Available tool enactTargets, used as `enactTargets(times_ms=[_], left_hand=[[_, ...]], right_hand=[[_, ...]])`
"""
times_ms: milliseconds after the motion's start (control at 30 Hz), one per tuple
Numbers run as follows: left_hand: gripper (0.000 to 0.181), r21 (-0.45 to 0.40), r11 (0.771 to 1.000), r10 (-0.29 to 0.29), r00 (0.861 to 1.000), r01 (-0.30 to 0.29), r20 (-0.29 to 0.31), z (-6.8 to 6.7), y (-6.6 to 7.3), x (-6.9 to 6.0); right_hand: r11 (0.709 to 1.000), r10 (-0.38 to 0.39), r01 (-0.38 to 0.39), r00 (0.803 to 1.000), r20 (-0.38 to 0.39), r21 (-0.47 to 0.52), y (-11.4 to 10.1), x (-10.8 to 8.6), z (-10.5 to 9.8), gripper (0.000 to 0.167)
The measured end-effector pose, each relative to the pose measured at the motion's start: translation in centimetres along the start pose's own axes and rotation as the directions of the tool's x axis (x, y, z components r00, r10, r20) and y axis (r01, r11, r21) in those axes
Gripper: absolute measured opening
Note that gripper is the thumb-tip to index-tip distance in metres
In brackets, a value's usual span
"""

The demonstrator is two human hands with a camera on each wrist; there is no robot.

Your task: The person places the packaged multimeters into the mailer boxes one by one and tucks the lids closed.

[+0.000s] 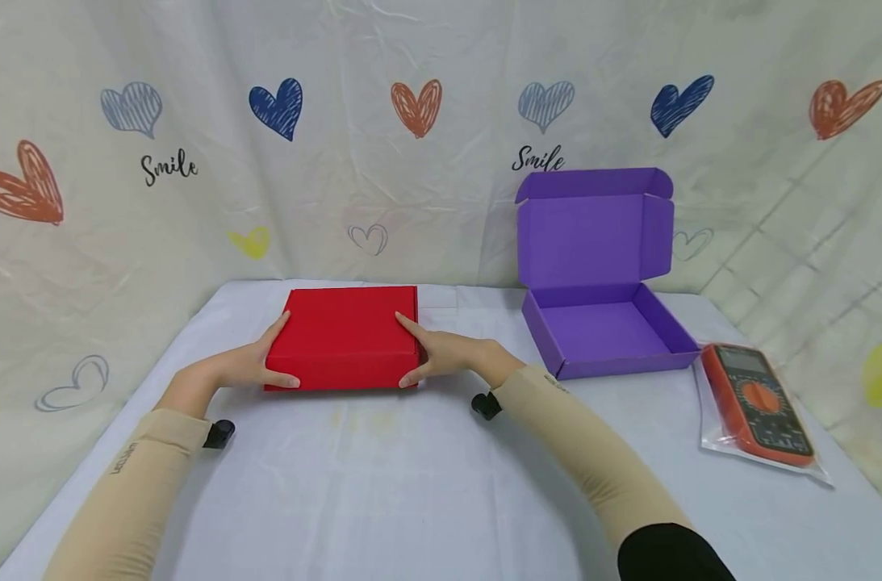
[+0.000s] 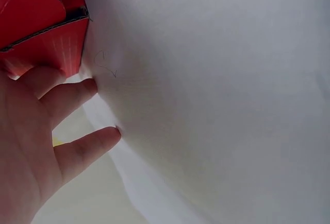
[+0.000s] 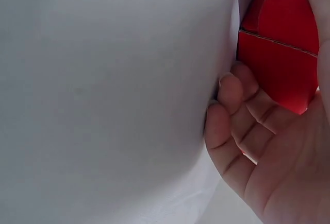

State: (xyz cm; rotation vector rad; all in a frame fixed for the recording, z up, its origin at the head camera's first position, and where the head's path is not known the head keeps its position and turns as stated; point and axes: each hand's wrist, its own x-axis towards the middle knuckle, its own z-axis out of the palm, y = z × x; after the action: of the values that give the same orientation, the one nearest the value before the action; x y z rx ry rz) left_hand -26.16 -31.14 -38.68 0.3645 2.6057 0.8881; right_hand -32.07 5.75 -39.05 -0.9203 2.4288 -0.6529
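A red cardboard box (image 1: pixel 344 335) with its lid down lies on the white-covered table, left of centre. My left hand (image 1: pixel 255 363) grips its left end, thumb at the front and index finger at the upper edge. At the opposite end, my right hand (image 1: pixel 441 355) holds the box in the same way, one fingertip over the top. The left wrist view shows the side flaps of the red box (image 2: pixel 49 44) near spread lower fingers. In the right wrist view, bent fingers lie beside the red box (image 3: pixel 281 64) and close to the tablecloth.
A purple box (image 1: pixel 593 218) stands with its lid up at the back right, and its inside shows. Beside it, near the right edge, lies an orange and black multimeter (image 1: pixel 760 403) in a clear plastic bag. A heart-printed curtain (image 1: pixel 455 202) hangs behind the table (image 1: pixel 382 500).
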Motion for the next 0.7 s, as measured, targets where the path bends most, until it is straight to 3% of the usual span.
enactTargets(times_ms=[233,700], left_hand=[[0.129,0.021,1.000,-0.020,1.000,0.020,-0.010,0.1,0.0,0.1],[0.129,0.007,1.000,-0.017,1.000,0.017,-0.022,0.5,-0.5,0.7]], right_hand=[[1.000,0.004,-0.004,1.000,0.005,0.014,0.0,0.3,0.2,0.125],[0.997,0.036,-0.039,0.998,-0.050,-0.061,-0.3,0.7,1.0,0.123]])
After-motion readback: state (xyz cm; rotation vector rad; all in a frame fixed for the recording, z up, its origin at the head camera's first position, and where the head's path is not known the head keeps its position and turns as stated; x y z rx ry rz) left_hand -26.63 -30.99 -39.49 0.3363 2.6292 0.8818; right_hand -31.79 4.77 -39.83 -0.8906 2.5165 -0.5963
